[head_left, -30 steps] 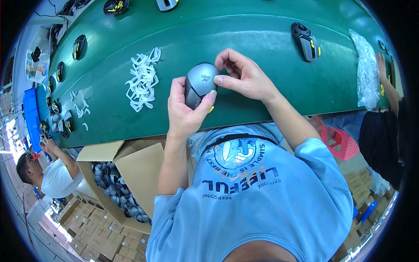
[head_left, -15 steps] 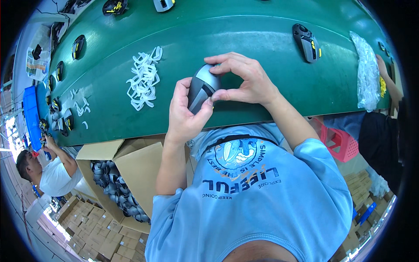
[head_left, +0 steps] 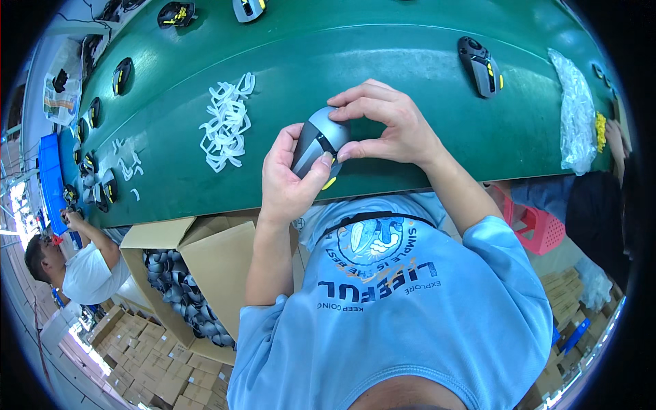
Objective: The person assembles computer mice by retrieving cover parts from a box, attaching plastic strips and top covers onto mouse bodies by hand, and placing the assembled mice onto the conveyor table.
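A rounded grey-and-black computer mouse (head_left: 316,140) with yellow parts is held up over the near part of the green table. My left hand (head_left: 287,174) grips its left and near side, the thumb pressing close to a dark strip. On the far end rest the fingertips of my right hand (head_left: 389,126), while its thumb touches the side near my left thumb. Both hands are closed round the mouse, and its underside is hidden. To the left lies a loose pile of white translucent plastic frames (head_left: 227,126).
Another mouse (head_left: 480,67) lies to the right, before a clear plastic bag (head_left: 572,113). More units line the belt (head_left: 410,51) on the left. A carton (head_left: 215,287) of grey shells stands below the table edge. A person (head_left: 85,273) works at the left.
The mouse has turned slightly in my hands, and a yellow part now shows at its near end. My right hand has shifted a little toward me with it.
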Demonstrator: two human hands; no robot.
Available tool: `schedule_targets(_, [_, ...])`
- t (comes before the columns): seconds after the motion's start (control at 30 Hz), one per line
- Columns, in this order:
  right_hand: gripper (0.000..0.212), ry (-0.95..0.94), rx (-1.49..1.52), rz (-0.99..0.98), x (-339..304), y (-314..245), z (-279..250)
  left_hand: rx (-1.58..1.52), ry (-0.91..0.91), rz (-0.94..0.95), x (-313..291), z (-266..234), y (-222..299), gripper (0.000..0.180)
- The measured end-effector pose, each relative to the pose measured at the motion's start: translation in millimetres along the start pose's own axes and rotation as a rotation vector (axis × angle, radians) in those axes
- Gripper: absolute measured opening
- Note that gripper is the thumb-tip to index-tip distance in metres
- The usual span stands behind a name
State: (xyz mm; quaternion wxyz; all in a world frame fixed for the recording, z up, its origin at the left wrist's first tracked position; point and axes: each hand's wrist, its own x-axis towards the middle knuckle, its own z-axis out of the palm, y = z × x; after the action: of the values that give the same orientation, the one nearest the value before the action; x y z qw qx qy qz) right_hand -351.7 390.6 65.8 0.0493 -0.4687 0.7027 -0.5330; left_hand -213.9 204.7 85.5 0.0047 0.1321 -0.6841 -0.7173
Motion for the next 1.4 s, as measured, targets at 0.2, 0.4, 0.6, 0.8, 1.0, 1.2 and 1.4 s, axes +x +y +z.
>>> schedule_targets(0.2, [0.048,-0.001,0.11,-0.021,-1,3,-3,-0.092,-0.074,0.004,-3,-1,8,0.038])
schedule_targets(0.4, [0.045,-0.027,0.304,0.084,-12,11,5,-0.12,-0.073,-0.033,-3,-4,-1,0.037])
schedule_targets(0.6, [0.05,-0.054,0.401,0.144,-15,5,10,-0.214,-0.086,-0.12,1,-9,1,0.034])
schedule_targets(0.8, [0.047,-0.237,0.425,0.096,-5,1,1,-0.528,-0.3,-0.395,12,-21,-10,0.039])
schedule_targets(1.0, [0.046,-0.227,0.413,0.124,-9,4,-2,-0.675,-0.223,-0.431,10,-27,-26,0.042])
schedule_targets(1.2, [0.041,-0.175,0.478,0.094,-17,14,6,-0.89,-0.267,-0.449,13,-20,-23,0.045])
schedule_targets(1.4, [0.026,-0.144,0.664,0.334,-31,9,15,0.06,-0.174,-0.111,6,-3,-7,0.035])
